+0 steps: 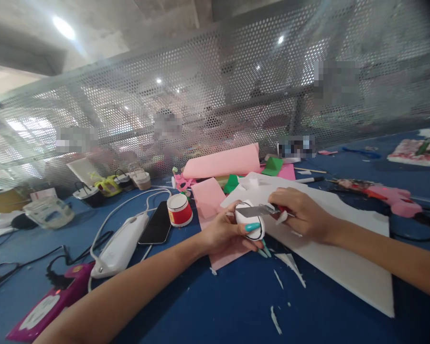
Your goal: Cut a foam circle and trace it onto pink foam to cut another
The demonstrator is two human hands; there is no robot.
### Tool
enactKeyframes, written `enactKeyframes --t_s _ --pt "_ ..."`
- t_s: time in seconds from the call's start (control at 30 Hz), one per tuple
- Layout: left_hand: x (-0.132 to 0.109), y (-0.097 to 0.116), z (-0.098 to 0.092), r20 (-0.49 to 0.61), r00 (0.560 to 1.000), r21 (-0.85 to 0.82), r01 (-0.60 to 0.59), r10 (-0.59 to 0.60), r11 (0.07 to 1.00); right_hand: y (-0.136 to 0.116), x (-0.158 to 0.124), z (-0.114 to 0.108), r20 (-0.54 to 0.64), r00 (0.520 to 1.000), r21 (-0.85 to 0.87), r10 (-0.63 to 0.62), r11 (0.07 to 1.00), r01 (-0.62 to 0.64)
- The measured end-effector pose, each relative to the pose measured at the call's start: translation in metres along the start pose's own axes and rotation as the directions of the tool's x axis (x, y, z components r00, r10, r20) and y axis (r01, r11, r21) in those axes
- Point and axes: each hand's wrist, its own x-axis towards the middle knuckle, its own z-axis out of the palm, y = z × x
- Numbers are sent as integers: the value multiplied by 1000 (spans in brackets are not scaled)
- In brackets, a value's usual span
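Note:
My left hand (pixel 220 233), with long teal nails, is closed round a small white foam-like disc (pixel 243 220) edged with a black line. Its thumb presses on the face of the disc. In my right hand (pixel 303 212) is a utility knife (pixel 252 210) with a wide metal blade; a bit of red handle shows between the fingers. The blade lies across the upper part of the disc. Under my right hand spreads a large white sheet (pixel 347 267). Thin white offcuts (pixel 292 267) are scattered on the blue table below the hands.
A red and white cup-like piece (pixel 181 215) stands left of my hands, beside a black phone (pixel 157 224) and a white power strip (pixel 123 248). Pink sheet rolls (pixel 222 161) lie behind. A pink glue gun (pixel 397 198) is at right, a purple device (pixel 53 303) at left.

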Motion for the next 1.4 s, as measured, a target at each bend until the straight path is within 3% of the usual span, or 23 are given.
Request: enactKeyframes --t_s 0.27,0.63,0.9,1.2,1.4 --pt "2 0 1 8 997 80 -81 81 993 -1 0 -1 24 1000 6 -17 1000 17" --pt "1 1 3 -12 998 94 -52 54 994 -1 -2 0 -10 1000 -13 -14 1000 14" --pt "0 -7 -4 68 996 154 -74 64 985 -4 0 0 42 997 -21 -59 998 60" --pt "0 -6 4 -1 999 148 -48 49 988 -4 0 3 75 996 -55 -55 997 59" --pt "-2 -3 3 74 996 155 -61 50 986 -6 2 1 51 998 3 -49 999 49"
